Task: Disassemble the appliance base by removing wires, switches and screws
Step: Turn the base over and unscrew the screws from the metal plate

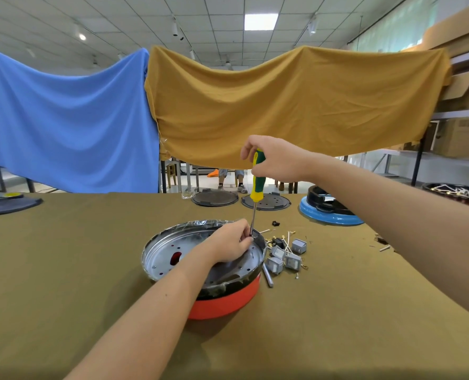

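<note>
One appliance base (pixel 222 294) under the left hand (pixel 228 242). One screwdriver (pixel 256 185) gripped by the right hand (pixel 276 160). Four grey switch blocks (pixel 285 256) — just right of the left hand. Two dark round lids (pixel 215 198) beyond the hands. One blue-rimmed base (pixel 329 215) — below the right forearm.

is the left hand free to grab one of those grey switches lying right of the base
Probably not right now: the left hand is inside the base, pinching the screwdriver shaft near its tip. The grey switches lie uncovered on the cloth just past the rim, so letting go would likely clear the way.
</note>
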The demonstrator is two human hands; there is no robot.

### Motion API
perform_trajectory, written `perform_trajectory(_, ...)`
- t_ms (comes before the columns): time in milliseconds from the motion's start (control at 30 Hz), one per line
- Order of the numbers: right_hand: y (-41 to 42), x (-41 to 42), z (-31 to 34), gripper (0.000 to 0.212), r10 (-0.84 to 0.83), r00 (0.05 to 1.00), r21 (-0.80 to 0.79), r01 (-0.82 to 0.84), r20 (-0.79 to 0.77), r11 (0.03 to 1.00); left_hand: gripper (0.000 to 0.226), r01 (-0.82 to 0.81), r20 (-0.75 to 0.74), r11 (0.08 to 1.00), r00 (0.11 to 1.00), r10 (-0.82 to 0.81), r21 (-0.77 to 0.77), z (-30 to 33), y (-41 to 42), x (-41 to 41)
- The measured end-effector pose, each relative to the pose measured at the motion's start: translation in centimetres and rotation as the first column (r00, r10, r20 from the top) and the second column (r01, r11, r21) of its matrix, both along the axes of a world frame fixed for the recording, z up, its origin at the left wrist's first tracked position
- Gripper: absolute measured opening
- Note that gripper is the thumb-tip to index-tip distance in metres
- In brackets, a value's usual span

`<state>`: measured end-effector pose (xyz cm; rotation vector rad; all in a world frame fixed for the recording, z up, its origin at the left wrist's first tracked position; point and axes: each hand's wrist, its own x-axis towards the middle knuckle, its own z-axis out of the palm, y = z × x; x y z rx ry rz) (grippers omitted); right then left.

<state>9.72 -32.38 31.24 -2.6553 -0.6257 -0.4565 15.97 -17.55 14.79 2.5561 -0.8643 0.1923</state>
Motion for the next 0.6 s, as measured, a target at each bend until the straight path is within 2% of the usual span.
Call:
perform_trajectory(167, -1.2, 0.1, -0.5, 0.025, -0.036, 0.999, 0.097, 0.034, 0.013, 0.995, 0.005, -0.038, -0.011, 0.998, 0.999, 0.037, -0.056, 0.7, 0.6, -0.2)
perform_trajectory(333, -3.3, 0.5, -1.7, 0.025, -0.092, 0.995, 0.379, 0.095, -0.024, 0.92, 0.004, -0.085, -0.024, 0.995, 0.996, 0.083, -0.051, 2.1, 2.5, -0.5)
perform_trajectory(433, -4.6, 0.6, -3.8, 0.021, -0.081, 0.994, 0.571, 0.111, -0.079, 0.813, 0.003, -0.086, -0.051, 0.995, 0.995, 0.084, -0.049, 2.2, 3.9, -1.0)
perform_trajectory(600, -6.6, 0.7, -10.3, 0.02, -0.03, 0.971, 0.818, 0.215, -0.236, 0.533, 0.004, -0.129, -0.103, 0.988, 0.987, 0.12, -0.082, 1.7, 5.7, -2.0)
